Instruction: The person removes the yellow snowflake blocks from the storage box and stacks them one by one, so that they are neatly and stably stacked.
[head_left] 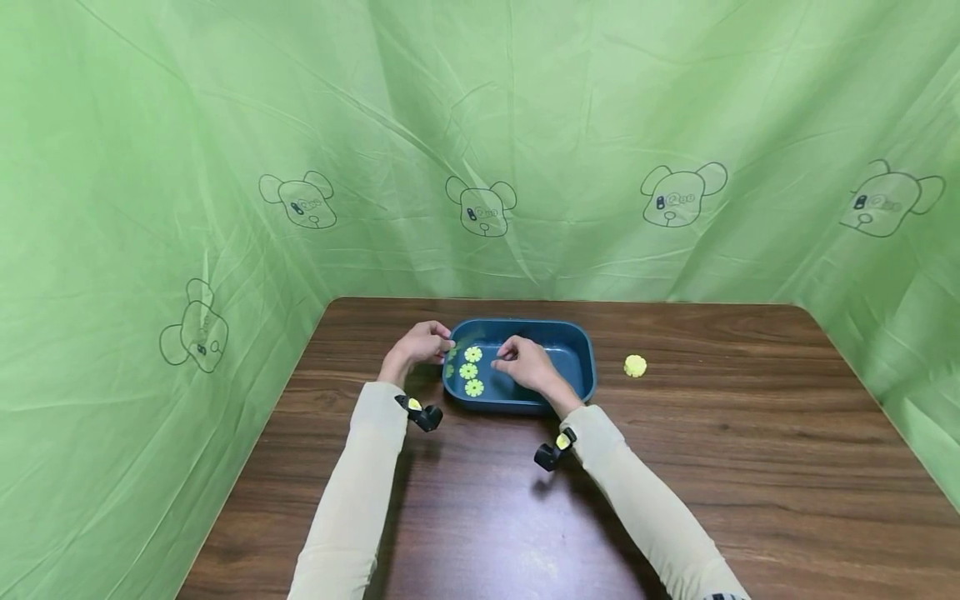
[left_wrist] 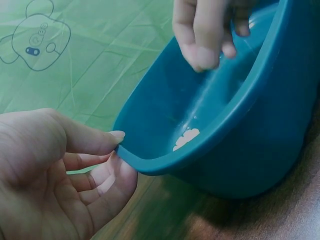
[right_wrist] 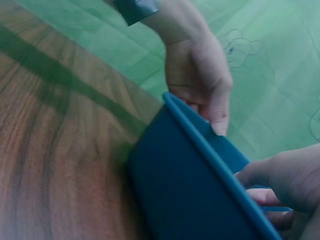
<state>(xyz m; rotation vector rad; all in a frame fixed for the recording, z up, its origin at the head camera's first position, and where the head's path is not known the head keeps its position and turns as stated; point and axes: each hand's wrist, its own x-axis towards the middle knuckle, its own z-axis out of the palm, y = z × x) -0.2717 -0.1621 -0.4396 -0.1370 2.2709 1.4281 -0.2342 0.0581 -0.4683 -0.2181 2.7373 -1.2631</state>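
A dark blue rectangular basin (head_left: 517, 407) with rounded corners stands on the table. My left hand (head_left: 422, 342) is at its left end; in the left wrist view, the thumb and fingers pinch the rim (left_wrist: 165, 165). Three yellow-green flower-shaped pieces (head_left: 468, 371) lie in a row on the basin floor near the left end. Over the inside of the basin hangs my right hand (head_left: 527, 365), its fingers loosely bent downward. No object shows between them in the left wrist view, where part of a pale flower piece (left_wrist: 187, 139) is visible below.
On the table right of the basin sits another yellow scalloped piece (head_left: 635, 366). The brown wood-grain table (head_left: 712, 433) extends to both sides and toward me. A green curtain (head_left: 570, 125) with printed bear heads hangs behind the table and along its sides.
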